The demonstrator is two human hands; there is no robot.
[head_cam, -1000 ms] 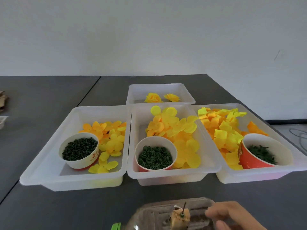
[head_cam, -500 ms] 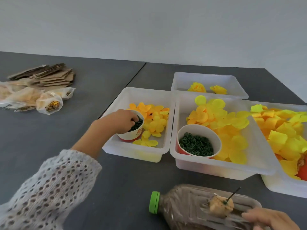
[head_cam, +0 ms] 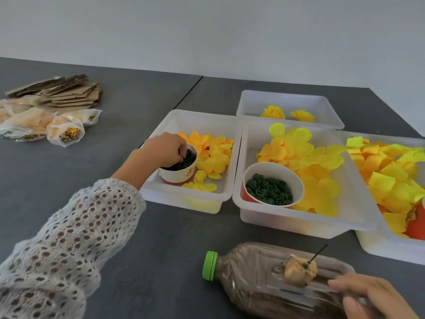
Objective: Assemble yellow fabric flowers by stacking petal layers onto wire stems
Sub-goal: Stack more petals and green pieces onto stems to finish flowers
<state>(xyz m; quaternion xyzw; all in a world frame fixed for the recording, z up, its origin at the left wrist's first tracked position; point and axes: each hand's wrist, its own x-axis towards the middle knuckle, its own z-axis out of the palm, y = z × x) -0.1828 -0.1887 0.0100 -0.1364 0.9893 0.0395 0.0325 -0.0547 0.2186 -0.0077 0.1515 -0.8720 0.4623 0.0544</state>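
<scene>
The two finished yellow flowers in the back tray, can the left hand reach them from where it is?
Probably yes: the left hand is in the cup, and the flowers lie in an open tray with nothing covering it.

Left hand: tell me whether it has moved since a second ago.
Yes. The left hand, absent then, has reached forward into the paper cup of green pieces in the leftmost tray.
</scene>
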